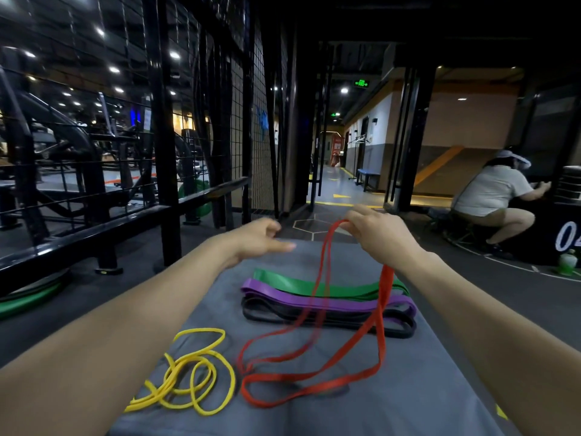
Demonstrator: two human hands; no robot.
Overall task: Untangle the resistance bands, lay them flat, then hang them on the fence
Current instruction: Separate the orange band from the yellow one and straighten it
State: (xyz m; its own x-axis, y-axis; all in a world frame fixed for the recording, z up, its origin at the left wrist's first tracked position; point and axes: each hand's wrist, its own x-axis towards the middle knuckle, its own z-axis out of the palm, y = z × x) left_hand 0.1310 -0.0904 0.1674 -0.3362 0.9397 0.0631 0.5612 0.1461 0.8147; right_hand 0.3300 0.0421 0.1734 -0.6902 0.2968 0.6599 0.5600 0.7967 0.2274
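Right hand [382, 237] pinching red band [314, 369] at top, lifting it; lower loops trailing on grey mat [361, 416]. Left hand [261, 239] hovering beside, fingers loose, holding nothing. Yellow band [191, 372] lying coiled at near left. Green band [289, 283], purple band [283, 295], black band [270, 313] lying flat side by side beyond. Wire fence [201, 127] standing at left.

1. You're working in a dim room; small ceiling spotlights [113, 70] glare at upper left.
2. Your left hand [257, 239] is motion-blurred.
3. Wide-angle distortion bends the fence [163, 127] and stretches the frame edges.
4. The far corridor glows warmer.
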